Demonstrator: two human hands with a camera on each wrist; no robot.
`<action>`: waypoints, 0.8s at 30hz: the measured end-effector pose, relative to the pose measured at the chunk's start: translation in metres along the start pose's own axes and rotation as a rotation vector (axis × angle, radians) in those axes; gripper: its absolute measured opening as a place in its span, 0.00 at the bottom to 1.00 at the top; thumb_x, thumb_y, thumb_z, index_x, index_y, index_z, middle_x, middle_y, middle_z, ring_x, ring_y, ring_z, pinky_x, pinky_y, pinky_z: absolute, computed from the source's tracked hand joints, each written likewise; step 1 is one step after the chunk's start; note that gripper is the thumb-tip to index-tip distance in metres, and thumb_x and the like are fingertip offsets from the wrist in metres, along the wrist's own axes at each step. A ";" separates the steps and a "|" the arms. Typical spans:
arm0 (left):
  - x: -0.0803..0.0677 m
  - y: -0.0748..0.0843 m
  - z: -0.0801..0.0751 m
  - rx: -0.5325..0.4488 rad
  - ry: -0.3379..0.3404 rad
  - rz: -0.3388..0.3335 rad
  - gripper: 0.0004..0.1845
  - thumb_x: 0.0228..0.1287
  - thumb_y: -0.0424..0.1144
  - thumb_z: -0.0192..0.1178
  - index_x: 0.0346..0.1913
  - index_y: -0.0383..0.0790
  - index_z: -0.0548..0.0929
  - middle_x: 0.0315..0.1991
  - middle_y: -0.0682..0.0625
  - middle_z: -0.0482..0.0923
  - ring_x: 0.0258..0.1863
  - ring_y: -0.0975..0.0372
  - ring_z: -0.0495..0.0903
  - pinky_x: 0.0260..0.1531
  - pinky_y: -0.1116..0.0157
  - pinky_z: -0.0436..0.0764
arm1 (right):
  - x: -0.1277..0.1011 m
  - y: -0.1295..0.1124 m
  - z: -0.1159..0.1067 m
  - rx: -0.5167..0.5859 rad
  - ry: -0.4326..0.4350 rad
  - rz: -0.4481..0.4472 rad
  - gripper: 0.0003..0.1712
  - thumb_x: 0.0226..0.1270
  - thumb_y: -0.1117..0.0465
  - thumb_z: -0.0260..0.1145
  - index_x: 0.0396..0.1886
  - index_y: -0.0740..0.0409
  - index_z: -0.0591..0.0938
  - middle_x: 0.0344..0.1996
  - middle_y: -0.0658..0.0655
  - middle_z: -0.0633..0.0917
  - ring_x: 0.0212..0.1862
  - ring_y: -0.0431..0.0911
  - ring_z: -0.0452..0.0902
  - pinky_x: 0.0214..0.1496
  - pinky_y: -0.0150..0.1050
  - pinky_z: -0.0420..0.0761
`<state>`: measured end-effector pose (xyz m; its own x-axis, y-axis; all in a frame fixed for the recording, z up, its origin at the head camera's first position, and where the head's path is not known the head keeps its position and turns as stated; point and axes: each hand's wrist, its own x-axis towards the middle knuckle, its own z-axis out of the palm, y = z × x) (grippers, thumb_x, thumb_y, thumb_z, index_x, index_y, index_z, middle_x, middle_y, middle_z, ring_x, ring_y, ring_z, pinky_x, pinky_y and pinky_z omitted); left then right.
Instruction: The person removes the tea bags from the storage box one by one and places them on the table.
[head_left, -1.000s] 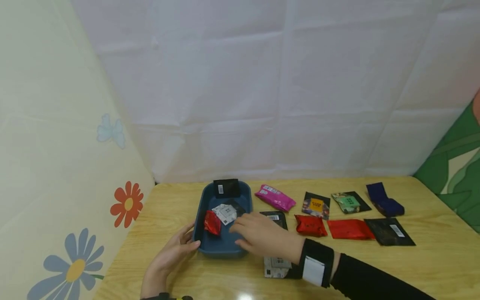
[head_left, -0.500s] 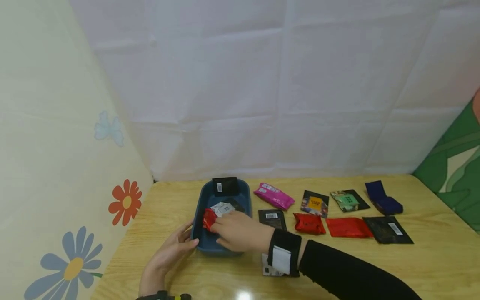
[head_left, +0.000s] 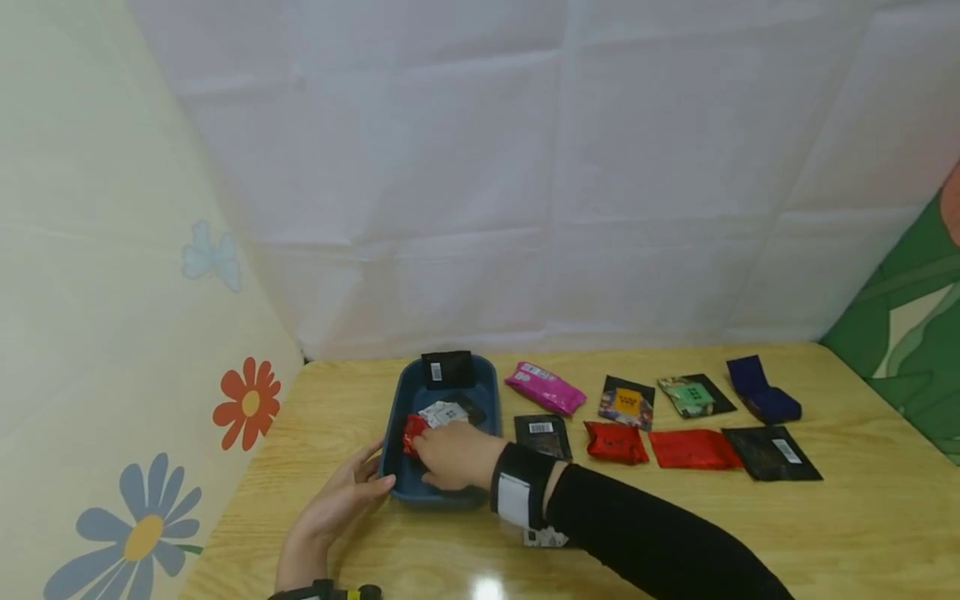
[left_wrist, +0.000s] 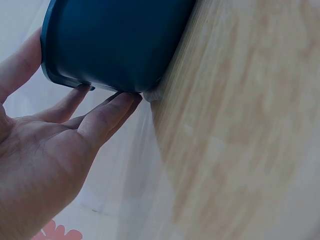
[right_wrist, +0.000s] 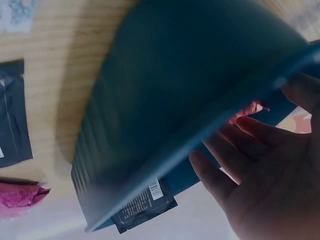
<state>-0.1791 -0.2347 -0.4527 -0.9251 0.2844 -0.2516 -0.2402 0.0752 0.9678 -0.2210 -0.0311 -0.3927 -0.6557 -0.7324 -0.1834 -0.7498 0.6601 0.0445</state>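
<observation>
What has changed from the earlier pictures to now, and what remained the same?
The right hand moved left, from the tray's right edge into the blue tray, and now reaches the red packet; whether it grips it is unclear. The left hand stayed against the tray's near left corner. The packets in the tray and on the table kept their places.

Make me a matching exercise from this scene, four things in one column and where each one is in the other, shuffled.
Things:
1. red packet
2. pink packet
3. navy pouch
4. left hand

Places:
A. far right of the table's back row
B. against the blue tray's outer near-left wall
C. on the table just right of the tray
D. inside the tray, at the right hand's fingertips

Pairs: 1-D, 2-C, 3-A, 4-B
</observation>
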 end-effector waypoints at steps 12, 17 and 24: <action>-0.003 0.004 -0.002 0.002 -0.019 0.018 0.41 0.71 0.33 0.58 0.78 0.32 0.47 0.74 0.24 0.48 0.72 0.38 0.54 0.66 0.49 0.64 | 0.031 -0.002 -0.012 0.035 -0.051 0.139 0.28 0.61 0.42 0.72 0.55 0.52 0.80 0.42 0.50 0.86 0.43 0.43 0.81 0.49 0.42 0.81; -0.002 0.003 -0.002 -0.003 -0.029 0.021 0.40 0.71 0.32 0.57 0.78 0.31 0.47 0.74 0.24 0.47 0.73 0.37 0.52 0.67 0.47 0.61 | 0.036 -0.005 -0.007 0.081 -0.080 0.180 0.22 0.57 0.45 0.76 0.46 0.50 0.84 0.38 0.49 0.87 0.41 0.43 0.82 0.51 0.42 0.80; -0.003 0.002 -0.001 0.002 -0.014 0.013 0.40 0.70 0.33 0.58 0.77 0.31 0.48 0.74 0.24 0.48 0.73 0.37 0.52 0.68 0.44 0.59 | 0.037 -0.009 -0.002 0.071 -0.044 0.164 0.18 0.58 0.51 0.76 0.45 0.51 0.84 0.37 0.50 0.87 0.40 0.43 0.82 0.50 0.40 0.80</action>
<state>-0.1769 -0.2361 -0.4503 -0.9240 0.2984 -0.2389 -0.2274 0.0732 0.9710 -0.2381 -0.0645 -0.3979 -0.7631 -0.6068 -0.2224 -0.6238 0.7816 0.0081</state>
